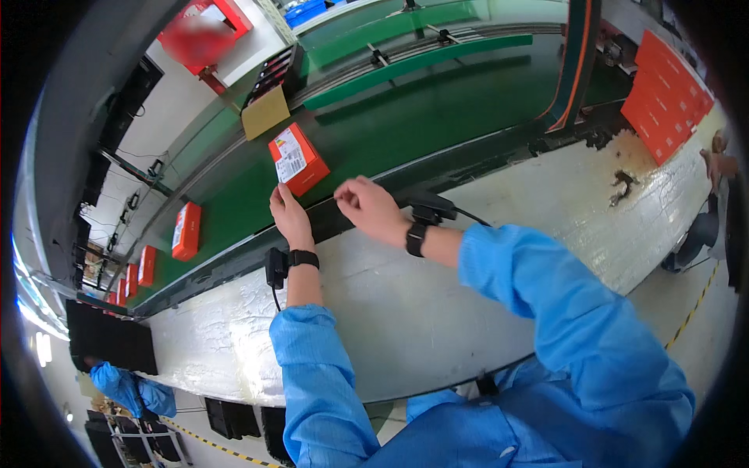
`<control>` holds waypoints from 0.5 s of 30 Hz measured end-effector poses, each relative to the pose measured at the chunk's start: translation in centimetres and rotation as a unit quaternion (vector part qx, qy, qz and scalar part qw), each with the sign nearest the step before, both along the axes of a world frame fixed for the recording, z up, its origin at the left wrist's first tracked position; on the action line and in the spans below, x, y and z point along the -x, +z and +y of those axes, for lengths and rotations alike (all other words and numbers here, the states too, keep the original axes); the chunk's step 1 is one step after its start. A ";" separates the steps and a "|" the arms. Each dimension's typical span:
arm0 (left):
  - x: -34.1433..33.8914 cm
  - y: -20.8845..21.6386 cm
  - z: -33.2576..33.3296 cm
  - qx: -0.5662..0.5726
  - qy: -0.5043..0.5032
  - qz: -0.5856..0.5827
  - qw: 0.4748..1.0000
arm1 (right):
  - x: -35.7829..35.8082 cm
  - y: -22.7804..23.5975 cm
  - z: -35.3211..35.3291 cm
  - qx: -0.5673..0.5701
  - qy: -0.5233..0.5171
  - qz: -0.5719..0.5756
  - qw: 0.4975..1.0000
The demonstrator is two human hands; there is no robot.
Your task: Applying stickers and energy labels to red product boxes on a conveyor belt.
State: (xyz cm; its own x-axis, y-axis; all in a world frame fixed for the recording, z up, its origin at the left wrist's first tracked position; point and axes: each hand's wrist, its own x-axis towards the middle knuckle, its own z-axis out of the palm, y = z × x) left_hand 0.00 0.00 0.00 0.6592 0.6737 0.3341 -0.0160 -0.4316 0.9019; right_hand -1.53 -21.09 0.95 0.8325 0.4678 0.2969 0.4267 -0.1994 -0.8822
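The orange box (299,160) lies flat on the green belt (406,125), just past my table (437,312); my left hand (289,214) touches its near edge, grip loose; my right hand (370,207) hovers half-curled, grasping nothing; it looks like light, stiff, smooth cardboard, best pinched across 2 opposite sides.

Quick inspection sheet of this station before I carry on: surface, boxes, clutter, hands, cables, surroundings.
Surface: worn white bench beside green conveyor belt.
Job's things: red box with white label on the belt; more red boxes further left.
Clutter: tan card on the belt.
Hands: left hand at the box's near edge; right hand close by, apparently empty.
Cables: wrist device with dangling lead.
Surroundings: stacked red boxes right; another worker's blue sleeve lower left.
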 end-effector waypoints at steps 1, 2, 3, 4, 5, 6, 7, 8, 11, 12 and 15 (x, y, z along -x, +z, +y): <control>-0.6 0.2 -0.3 0.003 0.004 -0.002 1.000 | -1.1 -0.1 1.2 -0.035 -0.055 -0.006 0.998; -1.2 0.4 -0.5 0.006 0.007 -0.008 1.000 | -2.3 -0.2 2.3 -0.061 -0.113 -0.002 0.992; -1.6 0.5 -0.5 0.010 0.005 0.012 1.000 | -3.4 -0.2 3.3 -0.056 -0.149 -0.037 0.987; -2.1 0.3 -0.7 0.018 0.001 0.027 0.999 | -4.8 -0.3 4.0 -0.039 -0.186 -0.065 0.980; -2.5 0.3 -0.5 0.019 -0.009 0.031 0.999 | -5.8 -0.3 5.0 -0.026 -0.223 -0.088 0.970; -3.4 0.7 0.1 0.032 0.005 0.054 0.998 | -6.8 -0.2 6.0 -0.037 -0.238 -0.097 0.966; -3.7 0.7 0.4 -0.028 0.003 0.066 0.997 | -7.8 -0.2 6.7 -0.019 -0.226 -0.093 0.969; -3.9 0.6 0.5 -0.066 0.007 0.098 0.993 | -8.7 -0.2 7.4 -0.003 -0.214 -0.091 0.973; -4.0 0.2 0.0 -0.103 0.020 0.114 0.988 | -10.0 -0.8 8.2 -0.042 -0.198 -0.099 0.974; -4.1 0.4 -0.1 -0.034 -0.023 0.091 0.995 | -10.4 -0.9 8.2 -0.041 -0.198 -0.079 0.976; -2.9 1.1 -2.7 0.061 -0.092 -0.002 0.994 | -10.2 -0.1 7.2 -0.054 -0.199 -0.030 0.978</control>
State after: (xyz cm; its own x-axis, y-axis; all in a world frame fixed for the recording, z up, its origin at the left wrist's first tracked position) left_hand 2.85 -2.68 1.13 0.7745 0.5770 0.2594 -0.0877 -0.3081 0.9473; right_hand 8.71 -13.89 0.83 0.9218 0.0735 0.3807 0.3859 -0.2675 -0.8829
